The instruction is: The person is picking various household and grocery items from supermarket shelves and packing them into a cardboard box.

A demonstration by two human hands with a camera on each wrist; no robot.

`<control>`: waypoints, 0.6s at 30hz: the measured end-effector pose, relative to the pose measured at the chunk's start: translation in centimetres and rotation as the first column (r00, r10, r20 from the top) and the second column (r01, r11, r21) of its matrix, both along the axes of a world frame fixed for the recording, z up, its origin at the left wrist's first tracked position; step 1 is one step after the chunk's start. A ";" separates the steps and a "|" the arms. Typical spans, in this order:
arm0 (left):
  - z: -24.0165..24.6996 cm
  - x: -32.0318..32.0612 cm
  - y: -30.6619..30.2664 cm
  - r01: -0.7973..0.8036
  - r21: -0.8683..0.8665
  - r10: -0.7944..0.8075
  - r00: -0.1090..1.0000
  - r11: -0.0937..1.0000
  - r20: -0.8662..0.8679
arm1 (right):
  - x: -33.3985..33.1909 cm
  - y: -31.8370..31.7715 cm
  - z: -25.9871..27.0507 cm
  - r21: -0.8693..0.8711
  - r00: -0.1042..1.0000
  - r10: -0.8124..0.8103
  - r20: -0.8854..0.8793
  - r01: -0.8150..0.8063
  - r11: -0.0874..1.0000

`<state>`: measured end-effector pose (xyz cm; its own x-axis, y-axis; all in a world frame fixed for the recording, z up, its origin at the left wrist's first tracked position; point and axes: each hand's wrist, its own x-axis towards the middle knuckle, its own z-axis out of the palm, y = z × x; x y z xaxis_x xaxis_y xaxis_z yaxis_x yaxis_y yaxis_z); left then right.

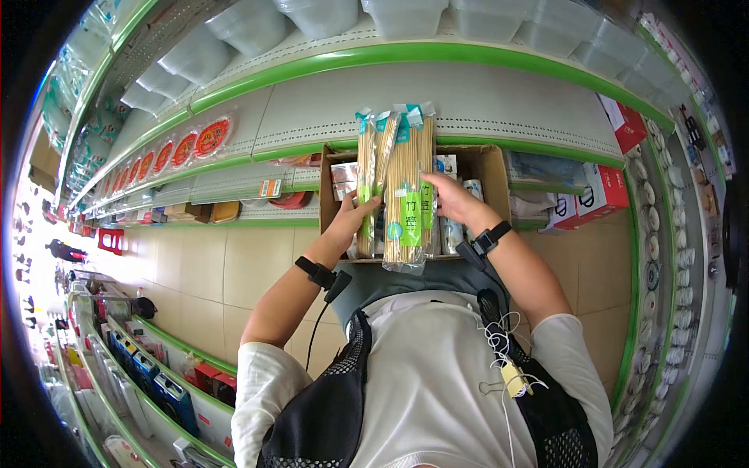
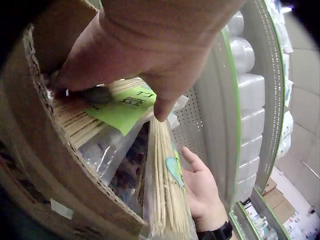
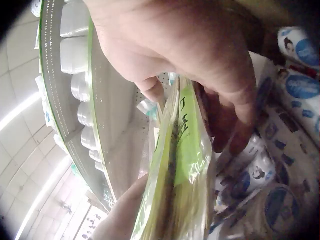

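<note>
Clear packs of thin wooden sticks with green labels stand over an open cardboard box point(image 1: 493, 168). My right hand point(image 1: 456, 199) grips the packs point(image 1: 409, 203) on the right, thumb on one side and fingers on the other in the right wrist view. My left hand point(image 1: 351, 217) holds the left pack point(image 1: 366, 171), its thumb over the pack. In the left wrist view that hand point(image 2: 145, 45) reaches over the box edge, with one pack point(image 2: 167, 185) upright beside its thumb. Patterned blue-and-white packages point(image 3: 280, 200) lie in the box.
A shelf point(image 1: 312, 109) with a green edge runs behind the box, with red round packs point(image 1: 212, 137) at its left. Clear plastic tubs point(image 1: 320, 17) line the shelf above. Red boxes point(image 1: 599, 195) stand at the right, over a tiled floor point(image 1: 257, 257).
</note>
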<state>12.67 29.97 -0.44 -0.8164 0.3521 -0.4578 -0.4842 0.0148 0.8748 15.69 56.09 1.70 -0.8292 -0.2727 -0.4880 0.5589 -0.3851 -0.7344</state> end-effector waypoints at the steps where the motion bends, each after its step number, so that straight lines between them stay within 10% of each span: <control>1: 0.2 0.1 -0.1 -0.006 0.002 0.006 1.000 1.000 0.001 | 0.4 -0.2 0.5 0.002 1.000 0.006 0.001 -0.006 1.000; 5: 0.4 0.1 -0.4 0.002 -0.029 -0.006 0.989 1.000 -0.145 | 2.0 -1.3 1.6 0.354 0.995 0.069 -0.070 -0.040 0.934; 18: -0.9 -1.5 -1.9 -0.123 -0.067 0.124 0.992 0.990 0.019 | -0.1 -0.2 -3.3 0.275 0.906 -0.008 -0.423 0.137 0.952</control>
<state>11.15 28.08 -1.37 -0.8407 0.2176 -0.4958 -0.5059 0.0108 0.8625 15.58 55.88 -1.64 -0.9839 -0.1030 -0.1460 0.1601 -0.1457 -0.9763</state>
